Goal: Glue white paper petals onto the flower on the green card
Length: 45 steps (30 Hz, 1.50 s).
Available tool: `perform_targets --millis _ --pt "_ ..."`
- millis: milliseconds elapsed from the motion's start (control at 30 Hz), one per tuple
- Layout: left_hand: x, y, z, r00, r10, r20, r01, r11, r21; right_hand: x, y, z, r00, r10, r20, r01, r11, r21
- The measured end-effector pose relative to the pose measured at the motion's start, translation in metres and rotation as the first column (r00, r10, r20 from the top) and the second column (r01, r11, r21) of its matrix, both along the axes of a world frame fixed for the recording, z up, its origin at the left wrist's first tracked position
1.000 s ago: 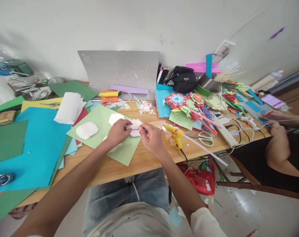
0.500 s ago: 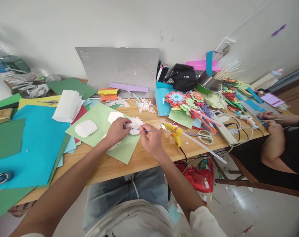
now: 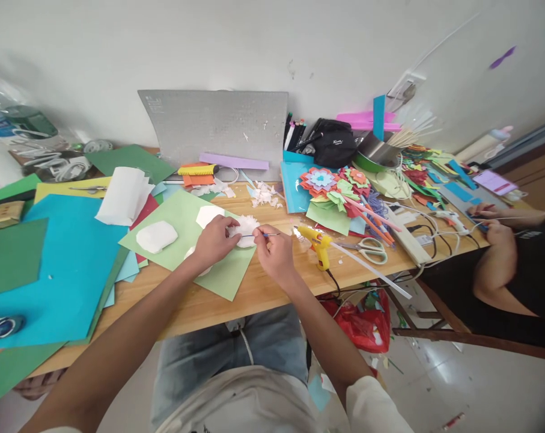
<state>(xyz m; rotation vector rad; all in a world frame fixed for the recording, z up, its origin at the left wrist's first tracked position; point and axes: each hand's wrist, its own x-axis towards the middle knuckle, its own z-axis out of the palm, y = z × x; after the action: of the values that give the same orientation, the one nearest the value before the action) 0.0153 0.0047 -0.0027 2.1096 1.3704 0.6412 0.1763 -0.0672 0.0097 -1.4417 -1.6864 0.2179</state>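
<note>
My left hand (image 3: 216,240) has its fingers closed at the left edge of a fringed white tissue-paper piece (image 3: 246,227). My right hand (image 3: 276,255) pinches a thin dark stick (image 3: 272,234), whose near end lies over that tissue. The stick's exact kind is too small to make out. Under both hands lies a light green paper sheet (image 3: 229,285). On it rest a rounded white tissue stack (image 3: 157,236) to the left and another white tissue stack (image 3: 209,214) behind my left hand. A further white piece is partly hidden beneath that hand.
A yellow glue gun (image 3: 316,243) and scissors (image 3: 372,250) lie to the right. Paper flowers (image 3: 321,180) and a power strip (image 3: 407,237) are beyond. Blue paper (image 3: 69,264) and a tissue pack (image 3: 124,195) are at left. A co-worker's hands (image 3: 493,225) work at far right.
Both hands stay at the fringed tissue with only small finger movements. More of its fringe shows between them now. The view has shifted slightly.
</note>
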Motion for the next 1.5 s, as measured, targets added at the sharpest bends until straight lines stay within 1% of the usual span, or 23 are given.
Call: perform_targets --millis 167,267,367,500,567,700,800,867,967,1033,1100,1200,1267,1333,1400,1500 --pt "0.000 0.000 -0.002 1.000 -0.006 0.004 0.006 1.000 0.008 -0.003 0.001 -0.001 1.000 -0.015 -0.006 0.015 0.999 0.036" --pt "0.001 0.000 -0.003 1.000 0.003 0.003 -0.003 1.000 0.005 -0.002 -0.002 -0.001 1.000 -0.013 -0.022 0.013 1.000 0.027" --pt "0.001 0.002 -0.003 1.000 0.011 0.009 -0.011 1.000 0.002 0.000 -0.008 0.003 0.997 -0.002 -0.072 0.004 1.000 0.027" --pt "-0.001 0.006 -0.002 0.999 -0.017 0.027 0.018 1.000 -0.016 0.001 -0.015 0.008 0.989 -0.020 -0.150 0.034 0.995 0.091" --pt "-0.002 0.007 -0.002 0.999 -0.024 0.034 0.024 0.999 -0.021 0.000 -0.016 0.006 0.990 -0.011 -0.144 0.026 0.995 0.098" --pt "-0.002 0.007 -0.004 0.999 -0.026 0.042 0.026 1.000 -0.002 -0.002 -0.008 -0.002 0.997 -0.024 -0.073 0.027 0.998 0.052" --pt "-0.002 0.007 -0.006 0.999 -0.027 0.038 0.027 1.000 0.006 -0.002 -0.006 -0.002 0.999 -0.025 -0.047 0.025 0.999 0.019" --pt "-0.002 0.007 -0.007 0.999 -0.026 0.038 0.026 1.000 -0.002 0.000 -0.012 0.001 0.997 -0.020 -0.081 0.023 0.999 0.039" --pt "-0.003 0.009 -0.006 0.998 -0.040 0.045 0.041 0.999 -0.008 0.009 -0.030 0.000 0.993 -0.030 -0.112 0.044 0.991 0.124" --pt "-0.005 0.010 -0.004 0.996 -0.069 0.050 0.069 0.998 -0.006 0.019 -0.045 -0.007 0.999 -0.040 -0.033 0.045 0.983 0.179" --pt "-0.007 0.012 -0.003 0.994 -0.098 0.050 0.098 0.995 -0.002 0.030 -0.056 -0.017 0.990 -0.050 0.131 0.027 0.985 0.173" --pt "-0.008 0.015 -0.002 0.993 -0.114 0.022 0.113 0.993 0.014 0.043 -0.063 -0.029 0.921 -0.050 0.385 0.029 0.998 0.059" --pt "-0.008 0.016 -0.001 0.994 -0.108 0.003 0.108 0.994 0.029 0.048 -0.060 -0.032 0.870 -0.039 0.492 0.058 0.998 -0.022" --pt "-0.007 0.015 -0.001 0.994 -0.112 0.003 0.112 0.993 0.022 0.050 -0.054 -0.031 0.827 -0.024 0.562 0.092 0.991 -0.093" --pt "-0.007 0.013 0.000 0.992 -0.124 0.008 0.124 0.992 0.013 0.049 -0.048 -0.028 0.802 0.000 0.598 0.115 0.981 -0.154" --pt "-0.009 0.011 0.004 0.989 -0.148 0.014 0.148 0.989 -0.004 0.047 -0.048 -0.024 0.807 0.030 0.590 0.113 0.972 -0.205"
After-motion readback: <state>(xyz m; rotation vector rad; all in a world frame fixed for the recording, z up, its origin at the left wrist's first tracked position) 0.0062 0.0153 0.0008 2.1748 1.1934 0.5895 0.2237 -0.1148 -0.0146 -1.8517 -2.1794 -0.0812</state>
